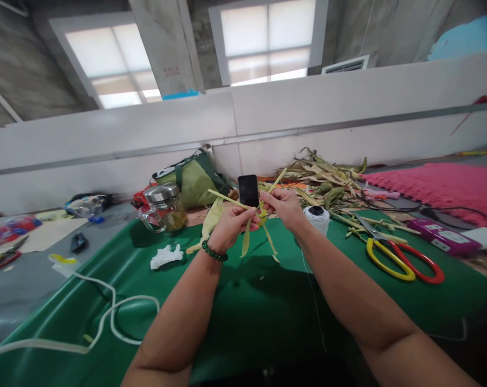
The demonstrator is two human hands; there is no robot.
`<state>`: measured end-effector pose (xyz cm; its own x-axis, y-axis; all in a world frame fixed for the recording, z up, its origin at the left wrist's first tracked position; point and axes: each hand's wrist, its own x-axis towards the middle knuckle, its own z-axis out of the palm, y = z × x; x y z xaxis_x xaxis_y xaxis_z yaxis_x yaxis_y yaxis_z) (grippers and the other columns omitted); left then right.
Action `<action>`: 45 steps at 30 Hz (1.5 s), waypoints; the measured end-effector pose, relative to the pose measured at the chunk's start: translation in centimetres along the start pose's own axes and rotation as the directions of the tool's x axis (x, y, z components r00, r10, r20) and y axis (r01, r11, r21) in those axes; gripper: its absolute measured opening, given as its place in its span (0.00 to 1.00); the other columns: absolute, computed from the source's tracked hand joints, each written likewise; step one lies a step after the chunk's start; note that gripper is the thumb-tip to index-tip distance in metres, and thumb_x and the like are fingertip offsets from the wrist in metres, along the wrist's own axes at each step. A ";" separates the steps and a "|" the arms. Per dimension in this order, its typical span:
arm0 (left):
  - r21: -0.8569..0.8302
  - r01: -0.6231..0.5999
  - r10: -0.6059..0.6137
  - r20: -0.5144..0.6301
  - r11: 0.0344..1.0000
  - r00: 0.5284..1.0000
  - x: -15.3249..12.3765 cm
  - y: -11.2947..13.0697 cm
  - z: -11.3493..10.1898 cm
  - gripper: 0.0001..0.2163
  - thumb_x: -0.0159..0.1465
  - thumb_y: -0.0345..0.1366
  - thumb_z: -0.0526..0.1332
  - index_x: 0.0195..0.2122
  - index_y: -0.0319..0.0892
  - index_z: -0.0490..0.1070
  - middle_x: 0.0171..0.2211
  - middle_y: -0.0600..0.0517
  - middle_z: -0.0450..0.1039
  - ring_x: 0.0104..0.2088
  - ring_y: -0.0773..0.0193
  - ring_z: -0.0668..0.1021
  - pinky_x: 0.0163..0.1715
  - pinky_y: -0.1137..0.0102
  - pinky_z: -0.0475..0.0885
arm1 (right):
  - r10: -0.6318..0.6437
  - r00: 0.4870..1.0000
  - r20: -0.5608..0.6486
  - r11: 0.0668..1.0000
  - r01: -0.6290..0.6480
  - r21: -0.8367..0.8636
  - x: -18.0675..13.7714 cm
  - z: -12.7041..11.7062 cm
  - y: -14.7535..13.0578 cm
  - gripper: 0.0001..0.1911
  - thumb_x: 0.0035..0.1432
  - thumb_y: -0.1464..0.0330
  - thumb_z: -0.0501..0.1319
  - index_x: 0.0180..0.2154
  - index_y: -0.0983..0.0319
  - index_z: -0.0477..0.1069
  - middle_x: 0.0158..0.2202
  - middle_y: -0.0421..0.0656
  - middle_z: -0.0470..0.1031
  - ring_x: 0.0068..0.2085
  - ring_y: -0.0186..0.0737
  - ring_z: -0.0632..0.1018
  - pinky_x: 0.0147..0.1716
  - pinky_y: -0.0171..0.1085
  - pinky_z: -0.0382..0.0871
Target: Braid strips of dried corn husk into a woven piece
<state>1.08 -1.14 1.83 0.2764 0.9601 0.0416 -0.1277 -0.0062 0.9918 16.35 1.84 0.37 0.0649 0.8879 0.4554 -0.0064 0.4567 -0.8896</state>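
Pale yellow-green corn husk strips [246, 240] cross between my two hands above the green mat, with loose ends sticking out upward and hanging down. My left hand [232, 224], with a dark green bead bracelet on its wrist, pinches the strips from the left. My right hand [284, 207] is closed on them from the right, its fingertips close to those of the left. A wider husk piece [212, 219] lies just behind my left hand. Behind the hands a black phone [248, 190] stands upright, and a white thread spool [317, 220] is beside my right forearm.
Scissors with yellow and red handles [391, 260] lie at the right near a purple box [444, 236]. A heap of dry husks [324, 174] lies at the back. A glass jar [166, 209], crumpled tissue [166, 257] and white cord [106, 317] are on the left.
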 end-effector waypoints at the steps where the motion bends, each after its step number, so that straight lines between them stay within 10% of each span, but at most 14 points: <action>1: -0.013 0.021 -0.021 0.004 1.000 1.000 0.0 0.0 0.0 0.12 0.56 0.40 0.69 0.28 0.34 0.75 0.20 0.50 0.76 0.17 0.72 0.75 0.21 0.77 0.72 | -0.007 1.000 0.011 1.000 0.007 -0.003 0.0 0.0 -0.1 0.26 0.40 0.45 0.67 0.19 0.62 0.70 0.17 0.40 0.71 0.18 0.29 0.66 0.18 0.32 0.59; 14: 0.162 -0.143 0.150 -0.029 0.976 0.988 0.1 -0.3 -0.5 0.10 0.50 0.38 0.71 0.25 0.36 0.76 0.20 0.50 0.76 0.19 0.68 0.75 0.23 0.72 0.73 | -0.005 1.000 0.010 0.991 0.007 -0.136 0.2 -0.5 0.2 0.31 0.46 0.40 0.61 0.17 0.62 0.67 0.14 0.39 0.66 0.16 0.30 0.64 0.16 0.32 0.56; 18: 0.357 -0.179 0.235 -0.118 0.917 0.965 0.2 -0.8 0.1 0.10 0.55 0.34 0.65 0.19 0.38 0.73 0.18 0.50 0.74 0.19 0.65 0.75 0.22 0.71 0.71 | -0.258 0.965 -0.042 0.917 0.231 -0.324 -0.5 -0.7 -0.6 0.29 0.53 0.43 0.58 0.19 0.62 0.68 0.14 0.37 0.62 0.19 0.31 0.63 0.20 0.34 0.56; 21: 0.568 -0.280 0.381 -0.064 0.774 0.923 0.4 -1.6 0.4 0.09 0.52 0.28 0.64 0.15 0.41 0.70 0.17 0.51 0.72 0.22 0.63 0.75 0.24 0.71 0.69 | -0.355 0.920 0.167 0.824 0.392 -0.408 -1.7 0.2 -1.2 0.24 0.49 0.47 0.65 0.35 0.62 0.75 0.18 0.35 0.64 0.21 0.32 0.64 0.23 0.34 0.57; 24: 0.669 -0.353 0.483 -0.011 0.654 0.875 0.8 -2.1 0.3 0.10 0.49 0.25 0.63 0.13 0.42 0.68 0.16 0.53 0.70 0.22 0.65 0.73 0.26 0.72 0.67 | -0.390 0.887 0.247 0.762 0.462 -0.453 -2.6 1.0 -1.4 0.17 0.53 0.53 0.64 0.30 0.61 0.74 0.21 0.38 0.68 0.25 0.34 0.68 0.27 0.34 0.60; 32: 0.127 -0.204 0.226 -0.194 0.971 0.955 1.4 -1.0 -1.3 0.04 0.49 0.34 0.67 0.22 0.38 0.76 0.22 0.53 0.76 0.21 0.69 0.76 0.24 0.74 0.71 | -0.317 0.941 0.114 0.907 0.336 -0.252 -2.4 1.1 -1.4 0.08 0.54 0.62 0.63 0.28 0.59 0.72 0.29 0.42 0.78 0.31 0.39 0.77 0.31 0.37 0.70; 45: -0.056 -0.227 0.226 -0.020 0.972 0.974 0.2 -0.2 -0.7 0.14 0.44 0.33 0.69 0.34 0.38 0.81 0.28 0.51 0.79 0.16 0.76 0.68 0.17 0.78 0.64 | -0.318 0.945 0.074 0.911 0.326 -0.253 -2.2 1.4 -0.8 0.05 0.52 0.67 0.63 0.26 0.60 0.73 0.29 0.42 0.77 0.31 0.39 0.77 0.33 0.37 0.71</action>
<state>0.53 -0.77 1.54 0.2213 0.9392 0.2624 -0.2405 -0.2082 0.9481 14.84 -0.36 0.10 -0.0099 0.6984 0.7157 0.2676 0.6915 -0.6710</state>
